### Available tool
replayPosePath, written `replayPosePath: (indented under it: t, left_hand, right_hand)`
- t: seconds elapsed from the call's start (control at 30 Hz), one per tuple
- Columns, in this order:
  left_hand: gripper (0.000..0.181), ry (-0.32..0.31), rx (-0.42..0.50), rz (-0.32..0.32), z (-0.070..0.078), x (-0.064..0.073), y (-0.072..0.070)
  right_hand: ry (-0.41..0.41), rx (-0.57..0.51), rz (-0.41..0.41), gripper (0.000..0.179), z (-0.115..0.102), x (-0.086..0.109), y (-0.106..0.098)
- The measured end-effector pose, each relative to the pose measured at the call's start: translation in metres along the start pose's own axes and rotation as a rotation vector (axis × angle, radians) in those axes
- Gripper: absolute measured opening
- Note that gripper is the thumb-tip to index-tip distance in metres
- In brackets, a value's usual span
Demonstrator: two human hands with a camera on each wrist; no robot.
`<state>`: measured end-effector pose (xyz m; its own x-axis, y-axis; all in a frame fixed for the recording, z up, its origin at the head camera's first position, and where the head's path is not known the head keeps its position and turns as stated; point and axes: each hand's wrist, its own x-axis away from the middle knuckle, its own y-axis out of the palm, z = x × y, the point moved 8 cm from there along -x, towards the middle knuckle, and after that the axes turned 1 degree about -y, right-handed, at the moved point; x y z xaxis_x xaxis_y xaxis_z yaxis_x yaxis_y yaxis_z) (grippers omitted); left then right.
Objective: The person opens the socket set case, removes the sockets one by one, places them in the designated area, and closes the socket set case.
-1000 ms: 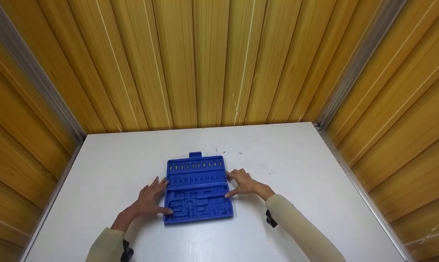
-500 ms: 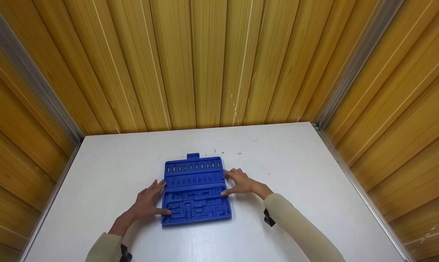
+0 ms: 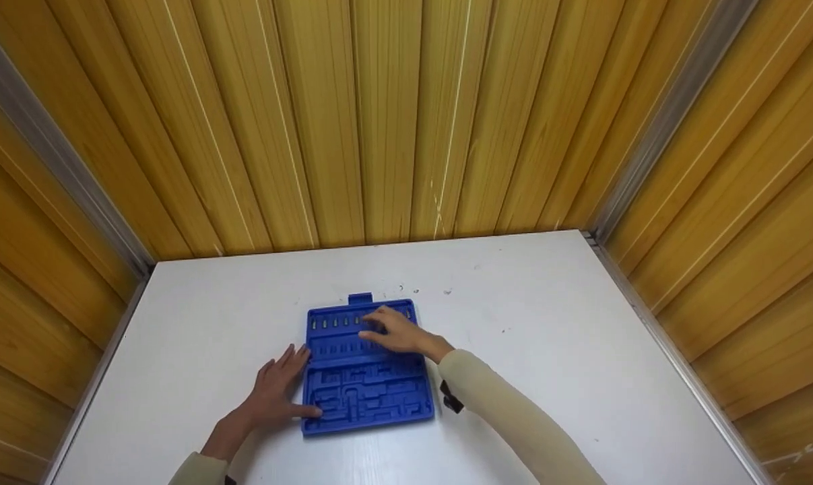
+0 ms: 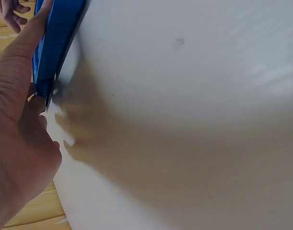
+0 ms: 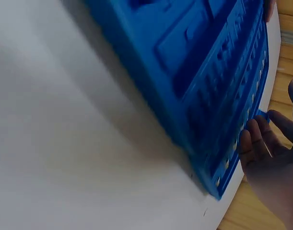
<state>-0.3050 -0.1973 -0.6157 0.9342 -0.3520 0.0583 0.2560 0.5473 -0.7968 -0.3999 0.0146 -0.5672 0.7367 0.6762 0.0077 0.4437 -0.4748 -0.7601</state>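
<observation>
A blue plastic tool case (image 3: 364,362) lies unfolded flat on the white table. Its far half holds a row of small metal bits (image 3: 335,322); the near half has moulded, tool-shaped hollows. My left hand (image 3: 271,397) rests along the case's left side, thumb laid over the near left rim and the other fingers stretched along the edge. Over the far half, my right hand (image 3: 401,333) reaches in from the right, with thumb and fingers apart above the bits, covering part of the row. In the right wrist view its fingers (image 5: 261,136) are loosely bent beside the bits.
A latch tab (image 3: 360,298) sticks out from the case's far edge. Small specks (image 3: 416,291) mark the white table (image 3: 527,323) behind the case. Yellow wood-look panels (image 3: 386,121) wall in the back and both sides.
My right hand has left the case's right edge and moved left and away from me, over the row of bits. The left hand stays at the left side.
</observation>
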Motion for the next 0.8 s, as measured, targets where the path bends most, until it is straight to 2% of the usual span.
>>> replayPosePath:
  t: [0.13, 0.27, 0.4, 0.53, 0.7, 0.8]
  left_hand:
    - [0.124, -0.012, -0.005, 0.005, -0.004, 0.001, 0.003]
    - [0.122, -0.025, 0.021, 0.015, -0.003, 0.003, 0.003]
    - [0.118, -0.026, 0.057, 0.023, 0.001, 0.006, 0.003]
    - [0.117, -0.036, 0.091, 0.028, 0.001, 0.008, 0.004]
    - [0.117, -0.045, 0.085, 0.035, -0.001, 0.006, 0.004]
    - [0.118, -0.050, 0.078, 0.029, -0.003, 0.004, 0.004]
  right_hand:
    - [-0.053, -0.028, 0.036, 0.045, -0.024, -0.031, 0.025]
    - [-0.076, -0.083, 0.157, 0.035, -0.039, -0.060, 0.036]
    - [0.015, -0.124, 0.307, 0.029, -0.036, -0.078, 0.041]
    - [0.113, -0.113, 0.415, 0.023, -0.033, -0.084, 0.045]
    - [0.208, -0.078, 0.463, 0.016, -0.030, -0.087, 0.045]
    - [0.239, -0.059, 0.441, 0.016, -0.029, -0.089, 0.046]
